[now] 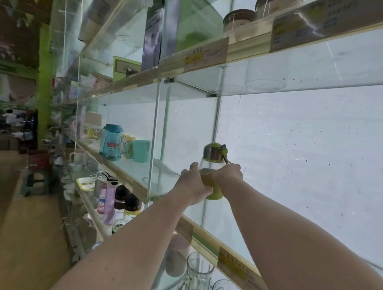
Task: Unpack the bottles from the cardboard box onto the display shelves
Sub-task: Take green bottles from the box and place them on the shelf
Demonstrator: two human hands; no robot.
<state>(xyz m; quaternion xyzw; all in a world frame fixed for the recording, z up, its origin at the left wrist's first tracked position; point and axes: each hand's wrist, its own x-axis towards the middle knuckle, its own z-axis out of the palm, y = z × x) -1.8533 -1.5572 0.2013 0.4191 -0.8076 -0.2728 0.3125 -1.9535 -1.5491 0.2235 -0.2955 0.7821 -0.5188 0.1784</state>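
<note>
The long glass display shelves (210,89) ran along a bright white wall, and the person stood close in front of them with both arms stretched forward. The middle shelf (129,168) carried a blue bottle (110,142) and a teal mug (139,150) further to the left, and the part in front of the person was bare glass. The cardboard box was not in view.

Between the two hands was a green bottle (213,167) with a clear body, a green base and a metal cap with a loop. It was upright and held over the middle shelf, behind the front rail; whether its base already touched the glass, I could not tell. The left hand (194,184) had its fingers curled around the lower body, and the right hand (226,173) gripped it from the other side, near the neck.

I judged this was the placing step. The next move probably needed the bottle settled flat on the glass, then both hands released gently.
</note>
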